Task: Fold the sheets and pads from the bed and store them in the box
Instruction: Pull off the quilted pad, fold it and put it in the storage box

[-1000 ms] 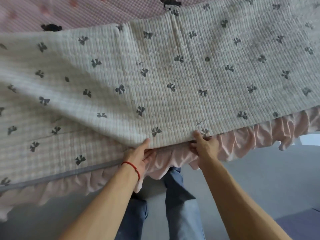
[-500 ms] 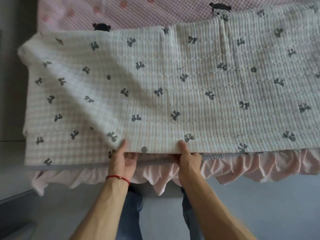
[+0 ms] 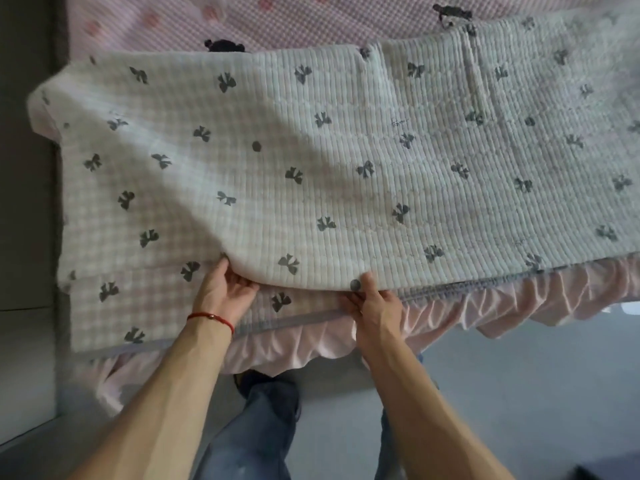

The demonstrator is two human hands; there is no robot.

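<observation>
1. Quilted pad (image 3: 346, 161) is ribbed, off-white w/ grey bow print, grey binding on the edge. It's doubled over on the bed, top layer sagging toward the near edge.
2. Pink ruffled skirt (image 3: 519, 299) hangs below; pink checked sheet (image 3: 311, 19) shows behind.
3. I see left hand (image 3: 225, 292) pinching the fold, thumb on top, fingers under.
4. Right hand (image 3: 375, 306) does the same, thumb by a grey dot.
5. Red string (image 3: 211, 318) on left wrist.

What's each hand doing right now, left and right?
Left hand: grips the folded edge of the bow-print pad.
Right hand: pinches the same pad edge, thumb on top.
</observation>
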